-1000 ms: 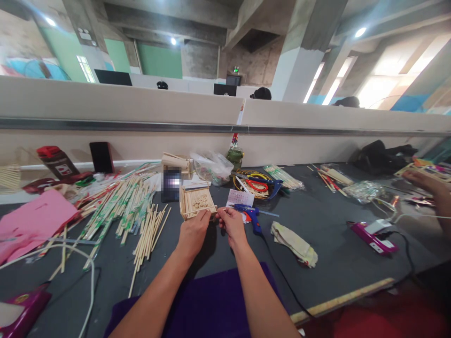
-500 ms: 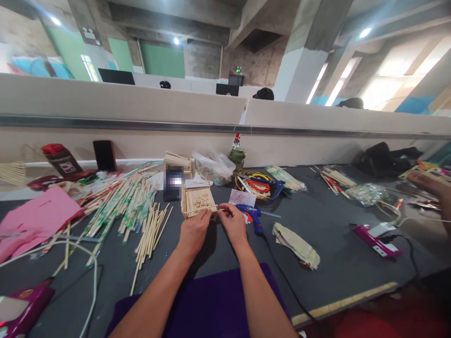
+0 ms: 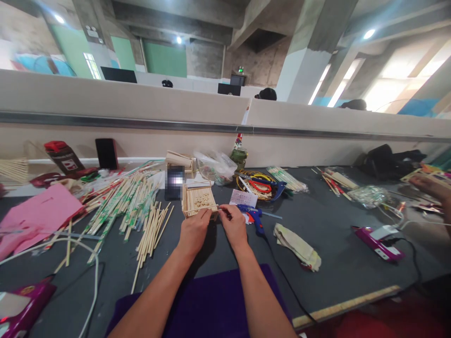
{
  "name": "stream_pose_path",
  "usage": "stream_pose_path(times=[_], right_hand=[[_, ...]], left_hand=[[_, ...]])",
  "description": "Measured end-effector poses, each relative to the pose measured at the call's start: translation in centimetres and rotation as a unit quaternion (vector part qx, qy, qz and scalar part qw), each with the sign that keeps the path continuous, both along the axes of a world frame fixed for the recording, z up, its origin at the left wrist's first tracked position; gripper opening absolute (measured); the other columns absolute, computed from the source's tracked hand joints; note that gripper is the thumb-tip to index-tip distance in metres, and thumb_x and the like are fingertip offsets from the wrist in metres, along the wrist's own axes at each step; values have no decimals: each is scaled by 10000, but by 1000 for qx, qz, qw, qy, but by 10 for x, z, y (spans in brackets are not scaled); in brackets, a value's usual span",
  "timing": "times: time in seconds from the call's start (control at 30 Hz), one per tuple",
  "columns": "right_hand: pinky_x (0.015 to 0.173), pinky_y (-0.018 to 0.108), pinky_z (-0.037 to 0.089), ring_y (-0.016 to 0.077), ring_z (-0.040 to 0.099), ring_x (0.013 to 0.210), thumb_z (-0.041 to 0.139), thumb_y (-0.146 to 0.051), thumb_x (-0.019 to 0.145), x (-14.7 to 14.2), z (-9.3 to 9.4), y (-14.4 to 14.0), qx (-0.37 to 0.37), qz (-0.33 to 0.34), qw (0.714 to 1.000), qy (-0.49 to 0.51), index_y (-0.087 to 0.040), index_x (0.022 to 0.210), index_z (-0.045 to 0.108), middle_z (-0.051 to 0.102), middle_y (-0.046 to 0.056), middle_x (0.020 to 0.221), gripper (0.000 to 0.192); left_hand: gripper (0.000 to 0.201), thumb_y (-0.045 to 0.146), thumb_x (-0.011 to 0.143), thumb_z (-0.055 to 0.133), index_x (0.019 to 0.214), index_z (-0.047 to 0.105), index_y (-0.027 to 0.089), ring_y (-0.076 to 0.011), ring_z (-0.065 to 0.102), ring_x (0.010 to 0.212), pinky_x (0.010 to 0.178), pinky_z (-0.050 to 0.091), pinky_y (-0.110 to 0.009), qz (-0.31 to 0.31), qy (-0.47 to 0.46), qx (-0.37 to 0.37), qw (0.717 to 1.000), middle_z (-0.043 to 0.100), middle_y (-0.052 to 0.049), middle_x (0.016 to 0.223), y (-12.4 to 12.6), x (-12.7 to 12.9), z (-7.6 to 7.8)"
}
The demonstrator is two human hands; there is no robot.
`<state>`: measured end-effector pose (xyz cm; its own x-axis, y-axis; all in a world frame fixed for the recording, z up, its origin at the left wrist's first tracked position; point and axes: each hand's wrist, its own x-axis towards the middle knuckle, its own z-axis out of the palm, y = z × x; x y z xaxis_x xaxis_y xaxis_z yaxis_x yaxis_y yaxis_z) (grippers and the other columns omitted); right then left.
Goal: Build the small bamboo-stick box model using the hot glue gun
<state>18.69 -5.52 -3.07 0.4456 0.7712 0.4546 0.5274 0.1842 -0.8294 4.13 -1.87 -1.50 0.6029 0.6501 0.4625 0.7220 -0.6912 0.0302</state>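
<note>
A small model made of wooden sticks (image 3: 198,193) sits on the dark table, with tiny cut stick pieces lying on its slatted deck. At its front edge is my left hand (image 3: 193,231), fingers pinched together on the model's near rail. My right hand (image 3: 234,228) is closed at the front right corner, thumb and forefinger pinching a thin wooden stick (image 3: 219,210), mostly hidden by the fingers. Just right of that hand lies a blue glue gun (image 3: 256,217) beside a printed card (image 3: 243,198).
Loose sticks (image 3: 151,234) and wrapped chopsticks (image 3: 132,202) spread left, near pink paper (image 3: 38,216). Behind are a phone (image 3: 174,183), a plastic bag (image 3: 215,166) and a basket of tools (image 3: 260,184). A glove (image 3: 298,246) and power strip (image 3: 378,244) lie right; another person's hand (image 3: 428,188) shows.
The view has shifted very slightly. Both hands hold nearly the same position at the model's front edge, and nothing else visibly moves.
</note>
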Motion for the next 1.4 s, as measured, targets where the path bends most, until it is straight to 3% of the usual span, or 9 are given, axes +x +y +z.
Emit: stream_pose_path(times=[0.27, 0.4, 0.57, 0.77, 1.4], right_hand=[[675, 287, 465, 183, 598, 746, 535, -252, 869, -1, 2, -2, -6, -2, 999, -36, -207, 902, 682, 657, 58, 859, 157], [707, 294, 455, 190, 591, 782, 500, -227, 900, 1, 8, -8, 0, -1, 995, -95, -203, 904, 662, 638, 58, 858, 163], [758, 304, 459, 195, 595, 830, 482, -210, 927, 1, 21, -17, 35, 25, 989, -144, -209, 955, 647, 636, 63, 891, 168], [756, 294, 478, 190, 604, 827, 469, -218, 947, -12, 32, -22, 77, 54, 986, -136, -221, 975, 649, 643, 68, 902, 183], [736, 279, 490, 167, 601, 802, 496, -176, 945, -19, 41, -26, 108, 45, 982, -150, -194, 949, 642, 629, 54, 861, 147]], left_hand=[[245, 104, 904, 487, 1102, 606, 186, -176, 683, 799, 613, 473, -246, -2, -5, 6, 1000, 701, -82, 1052, 1, 0, -1], [224, 101, 907, 486, 1072, 617, 178, -188, 659, 844, 675, 472, -273, -28, -42, 34, 998, 697, -75, 1024, 2, -1, -1], [158, 191, 935, 477, 924, 633, 181, -209, 583, 834, 769, 444, -324, -45, -101, 48, 993, 664, -62, 856, -7, -1, 15], [160, 281, 923, 519, 931, 651, 191, -219, 535, 848, 841, 428, -375, -40, -170, 25, 984, 621, -60, 844, -17, -7, 36], [108, 224, 911, 547, 911, 637, 164, -202, 536, 831, 763, 467, -335, -101, -243, 24, 964, 605, -60, 845, -11, -13, 36]])
